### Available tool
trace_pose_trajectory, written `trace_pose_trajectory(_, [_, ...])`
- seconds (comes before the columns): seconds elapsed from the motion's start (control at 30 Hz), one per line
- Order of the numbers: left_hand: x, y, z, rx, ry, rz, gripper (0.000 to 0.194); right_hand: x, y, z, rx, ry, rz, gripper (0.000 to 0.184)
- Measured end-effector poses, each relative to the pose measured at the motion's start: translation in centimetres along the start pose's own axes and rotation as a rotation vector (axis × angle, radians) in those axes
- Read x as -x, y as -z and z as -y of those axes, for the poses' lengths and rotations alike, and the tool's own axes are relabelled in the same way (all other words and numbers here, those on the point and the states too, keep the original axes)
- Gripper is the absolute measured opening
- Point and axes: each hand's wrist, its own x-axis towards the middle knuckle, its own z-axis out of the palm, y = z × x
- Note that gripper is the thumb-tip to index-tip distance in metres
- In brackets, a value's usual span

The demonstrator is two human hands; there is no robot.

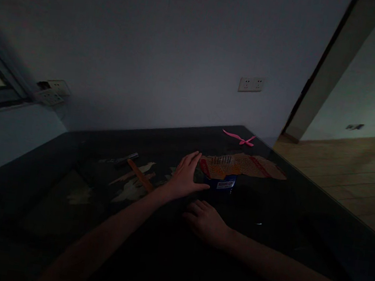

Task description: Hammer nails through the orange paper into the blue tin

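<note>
A torn strip of brown cardboard (239,164) with red bands lies across the top of a blue container (226,183) with a white label. Several dark nails (221,159) stick up in a row near the strip's left end. Beside that end is my left hand (186,177), fingers stretched and thumb apart, holding nothing; whether it touches the cardboard I cannot tell. Closer to me, my right hand (206,222) rests low over the table with its fingers curled in, and no object shows in it. A hammer with a wooden handle (140,175) lies left of my left hand.
The dark, glossy tabletop (181,133) meets a white wall with a socket plate (251,84). A pink ribbon (240,139) lies near the far right corner. Pale patches, perhaps reflections, show around the hammer. Wooden floor (334,170) lies beyond the right edge.
</note>
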Motion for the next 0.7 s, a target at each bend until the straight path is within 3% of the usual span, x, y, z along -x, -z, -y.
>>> trace_pose_trajectory(0.1, [-3.9,-1.6,0.4,-0.141,0.077,0.184,0.117,-0.2,0.1,0.0,0.029,0.014,0.020,0.020])
trace_pose_trajectory(0.23, [-5.9,-3.5,1.0,-0.182,0.101,0.333,0.123,-0.1,0.4,0.0,0.063,0.024,0.038,0.021])
trace_pose_trajectory(0.47, [-6.0,-4.5,2.0,-0.110,0.031,0.285,0.117,-0.2,0.5,0.2,0.067,0.019,0.035,0.018])
trace_pose_trajectory(0.7, [-5.7,-5.2,2.0,0.024,0.048,0.217,0.100,-0.3,0.4,0.1,0.033,0.018,0.034,0.021])
